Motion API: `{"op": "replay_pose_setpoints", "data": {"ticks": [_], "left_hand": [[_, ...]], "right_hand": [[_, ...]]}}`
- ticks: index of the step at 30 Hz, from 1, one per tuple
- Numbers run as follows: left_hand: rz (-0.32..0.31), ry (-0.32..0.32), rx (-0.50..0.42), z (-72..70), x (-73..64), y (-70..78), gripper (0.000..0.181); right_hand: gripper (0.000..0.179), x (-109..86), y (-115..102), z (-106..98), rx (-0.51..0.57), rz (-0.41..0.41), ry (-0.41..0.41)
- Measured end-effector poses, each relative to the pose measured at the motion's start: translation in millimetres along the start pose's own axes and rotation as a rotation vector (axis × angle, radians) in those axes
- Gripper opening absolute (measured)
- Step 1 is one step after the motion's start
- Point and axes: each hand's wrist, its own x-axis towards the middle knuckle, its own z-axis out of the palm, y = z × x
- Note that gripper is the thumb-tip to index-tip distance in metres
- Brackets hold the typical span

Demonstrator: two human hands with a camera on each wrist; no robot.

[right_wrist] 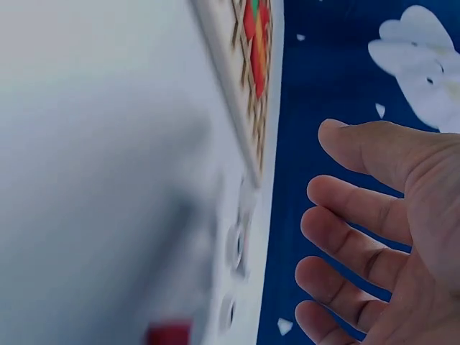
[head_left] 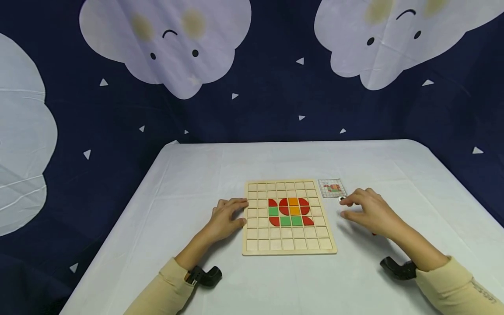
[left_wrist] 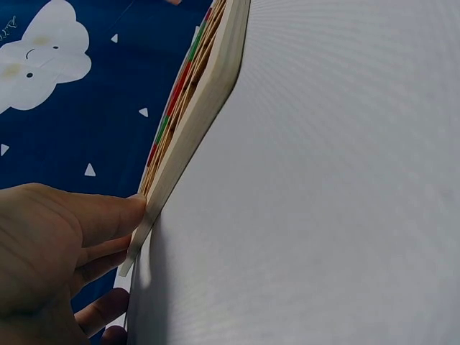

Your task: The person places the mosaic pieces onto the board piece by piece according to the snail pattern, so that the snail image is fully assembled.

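Note:
A square wooden grid board [head_left: 289,253] lies on the table. In its middle cells sit flat red, green and orange pieces [head_left: 292,211] forming a pattern. My left hand [head_left: 226,218] rests against the board's left edge. In the left wrist view its thumb [left_wrist: 118,215] touches the rim, fingers spread beside it. To the right of the board, my right hand [head_left: 372,212] hovers with fingers apart and nothing between them. Close to its fingertips is a small white round piece with a black dot [head_left: 341,199]. The right wrist view shows a second such round piece [right_wrist: 227,314] lying nearby.
A small printed pattern card [head_left: 332,188] lies at the board's upper right corner. Partly hidden below my right hand is a red piece [head_left: 374,234], blurred in the right wrist view. White cloth [head_left: 220,162] covers the table; a dark blue cloud-print curtain [head_left: 267,118] hangs behind.

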Motion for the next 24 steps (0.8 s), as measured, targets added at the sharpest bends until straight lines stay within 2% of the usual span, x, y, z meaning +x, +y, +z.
{"op": "replay_pose_setpoints", "data": {"ticks": [7,12,18,24], "left_hand": [[-0.009,-0.001,-0.002,-0.4,-0.4,2.0,0.047],[-0.014,-0.005,-0.011,-0.8,-0.8,2.9,0.046],[-0.014,-0.005,-0.014,-1.0,-0.6,2.8,0.046],[-0.014,-0.007,-0.015,-1.2,-1.1,2.7,0.046]], "right_hand": [[0.027,-31.8,24,-5,-0.014,0.094,0.022],[0.025,-47.9,39,-3,-0.041,0.093,0.068],[0.026,-62.4,51,-1,-0.08,0.103,0.101],[0.03,-69.1,59,-2,-0.091,0.142,0.068]]}}
